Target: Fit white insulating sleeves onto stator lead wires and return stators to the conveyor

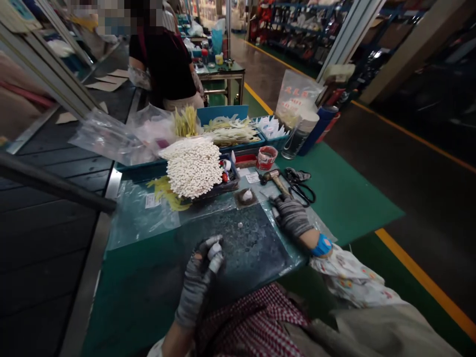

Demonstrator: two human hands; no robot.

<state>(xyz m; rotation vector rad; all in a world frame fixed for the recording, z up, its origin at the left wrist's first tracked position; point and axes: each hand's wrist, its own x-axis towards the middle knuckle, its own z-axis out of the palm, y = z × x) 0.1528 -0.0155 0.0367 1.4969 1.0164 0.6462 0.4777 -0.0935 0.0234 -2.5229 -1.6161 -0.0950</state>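
Observation:
My left hand [201, 277], in a grey glove with pale fingertips, pinches a small white round piece [214, 251] above the dark mat [256, 243]. My right hand [293, 216], gloved the same way, is closed round the lower end of the wooden handle of a hammer [279, 183] lying at the mat's far right. Its fingertips are partly hidden. On the mat lies a tiny white bit [240, 225]. Just beyond, a white pointed lump [247, 195] sits on a small brown square.
Black scissors [303, 191] lie right of the hammer, near a red-and-white tub [266, 157]. A bundle of white sticks [194, 167] rests on a tray, with yellow strips [234, 130] in a bin behind. A bottle [297, 138] stands back right. Another person [163, 64] stands beyond the table.

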